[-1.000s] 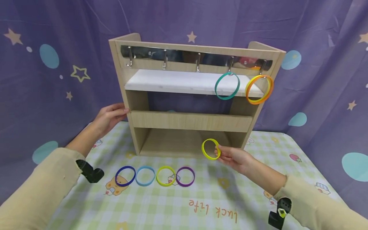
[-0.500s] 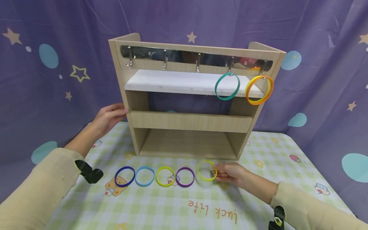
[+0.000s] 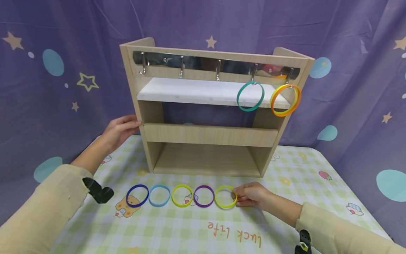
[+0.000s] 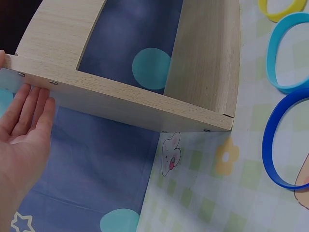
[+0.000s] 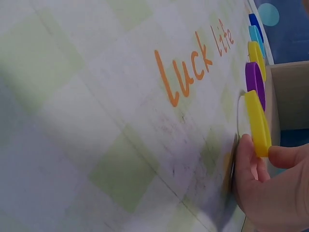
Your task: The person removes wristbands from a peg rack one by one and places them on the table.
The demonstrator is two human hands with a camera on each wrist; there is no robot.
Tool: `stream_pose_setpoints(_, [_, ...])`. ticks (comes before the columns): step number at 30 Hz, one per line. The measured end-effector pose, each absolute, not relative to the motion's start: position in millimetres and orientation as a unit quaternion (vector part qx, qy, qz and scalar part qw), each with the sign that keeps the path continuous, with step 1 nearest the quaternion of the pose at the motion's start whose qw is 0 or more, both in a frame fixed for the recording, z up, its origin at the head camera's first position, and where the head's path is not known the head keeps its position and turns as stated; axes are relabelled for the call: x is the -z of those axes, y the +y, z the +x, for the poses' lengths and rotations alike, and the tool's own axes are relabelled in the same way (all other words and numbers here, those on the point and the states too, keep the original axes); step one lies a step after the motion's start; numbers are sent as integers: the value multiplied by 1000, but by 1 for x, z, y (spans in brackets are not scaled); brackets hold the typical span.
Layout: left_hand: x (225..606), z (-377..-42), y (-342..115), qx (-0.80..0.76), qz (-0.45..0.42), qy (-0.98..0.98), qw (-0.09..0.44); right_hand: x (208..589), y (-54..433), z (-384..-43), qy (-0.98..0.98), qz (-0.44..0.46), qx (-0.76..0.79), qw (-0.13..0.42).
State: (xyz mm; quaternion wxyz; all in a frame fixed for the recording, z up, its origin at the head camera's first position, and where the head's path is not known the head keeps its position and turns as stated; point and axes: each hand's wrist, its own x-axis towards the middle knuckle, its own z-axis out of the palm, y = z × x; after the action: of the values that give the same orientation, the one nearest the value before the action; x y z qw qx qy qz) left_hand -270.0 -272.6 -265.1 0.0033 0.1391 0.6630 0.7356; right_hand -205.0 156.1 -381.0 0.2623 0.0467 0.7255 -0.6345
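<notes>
In the head view my right hand (image 3: 252, 194) pinches the right edge of a yellow wristband (image 3: 226, 207), at the right end of a row on the tablecloth. The right wrist view shows this yellow wristband (image 5: 258, 123) between thumb and fingers, its near side tilted slightly up off the cloth. To its left lie a purple wristband (image 3: 204, 206), another yellow wristband (image 3: 182, 206), a light blue wristband (image 3: 159, 205) and a dark blue wristband (image 3: 137, 206). My left hand (image 3: 118, 132) touches the left side panel of the wooden shelf (image 3: 209, 134) with straight fingers (image 4: 41, 108).
A metal strip with several hooks (image 3: 219, 65) runs along the shelf's top front. From the hooks at the right hang a teal wristband (image 3: 250, 110) and an orange wristband (image 3: 287, 114) together with a yellow one. A purple curtain (image 3: 203, 21) stands behind the table.
My right hand has brought the yellow wristband down from in front of the shelf and leftward to the row's right end, beside the purple one. The left hand has stayed at the side panel.
</notes>
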Motion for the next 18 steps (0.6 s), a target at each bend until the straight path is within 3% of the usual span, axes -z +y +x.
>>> stream_pose_setpoints(13, [266, -270, -272, -733, 145, 664, 0, 365, 160, -214, 834, -22, 504, 223])
stream_pose_setpoints(18, [265, -270, -272, -727, 142, 671, 2, 356, 162, -218, 825, -41, 512, 238])
